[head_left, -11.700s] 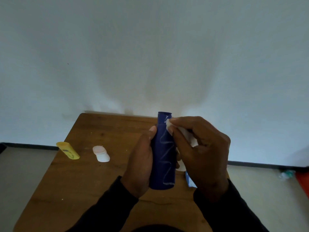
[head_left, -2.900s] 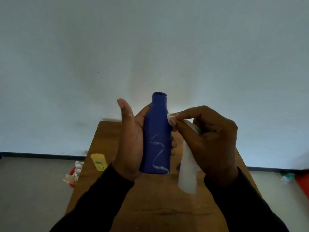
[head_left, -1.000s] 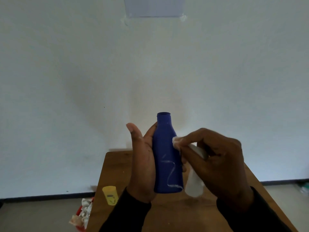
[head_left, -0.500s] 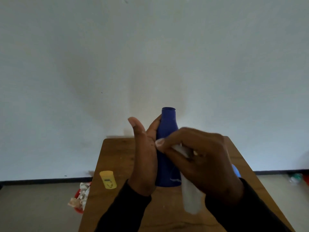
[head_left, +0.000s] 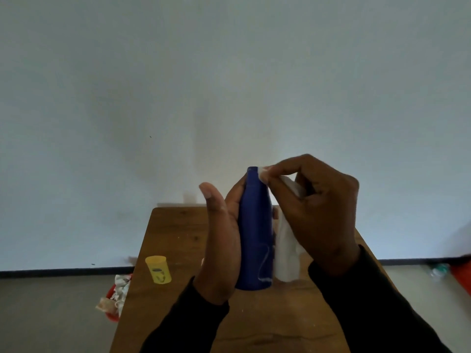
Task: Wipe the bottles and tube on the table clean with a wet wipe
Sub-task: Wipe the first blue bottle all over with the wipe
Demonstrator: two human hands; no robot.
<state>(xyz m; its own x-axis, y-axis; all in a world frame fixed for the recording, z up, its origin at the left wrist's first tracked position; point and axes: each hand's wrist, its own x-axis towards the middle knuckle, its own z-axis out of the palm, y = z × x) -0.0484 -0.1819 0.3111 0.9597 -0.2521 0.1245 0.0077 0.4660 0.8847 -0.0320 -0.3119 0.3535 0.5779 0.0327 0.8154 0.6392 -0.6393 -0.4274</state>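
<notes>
1. The left hand holds the blue bottle upright above the table, palm against its left side, fingers wrapped behind it and thumb pointing up, clear of the bottle.
2. The right hand pinches a white wet wipe between thumb and forefinger, pressing a corner of it against the bottle's open neck at the top right; the other fingers are curled, and the rest of the wipe hangs down just beside the bottle.
3. A pale squiggly streak shows on the bottle's lower front.
4. Both forearms are in dark sleeves.
5. The wooden table lies below the hands; a yellow tube lies near its left edge, well apart from the bottle.
6. On the floor left of the table, a red bin holds crumpled white wipes.
7. A plain pale wall stands behind.
</notes>
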